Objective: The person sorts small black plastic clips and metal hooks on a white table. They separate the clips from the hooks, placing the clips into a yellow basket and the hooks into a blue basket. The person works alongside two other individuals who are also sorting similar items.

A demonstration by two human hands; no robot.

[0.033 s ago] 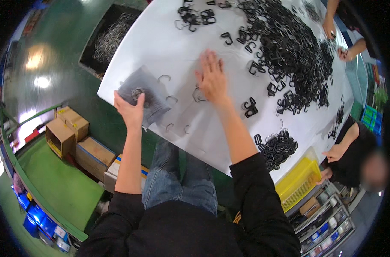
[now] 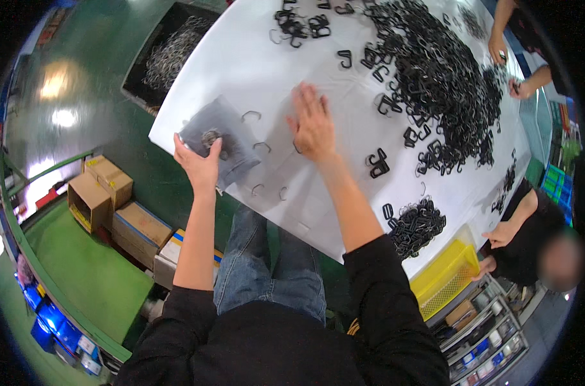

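At the table's near left corner, my left hand grips a grey, see-through bag. Its thumb lies on top and a finger curls round the left edge; the other fingers are mostly hidden. A small bunch of metal wire pieces shows at the bag's middle, by the thumb. My right hand is open, palm down and fingers stretched, low over the white tabletop. A bit of wire shows at its edge, the rest covered. Between the hands lie several loose bent wire hooks.
A large heap of black hooks covers the far right; a smaller pile of black buckles sits nearer. Others work at the right, one beside a yellow basket. A bin of metal pieces and cardboard boxes stand left.
My right hand has drawn back slightly toward me and to the left, covering most of a wire hook. The left hand keeps its hold on the bag.
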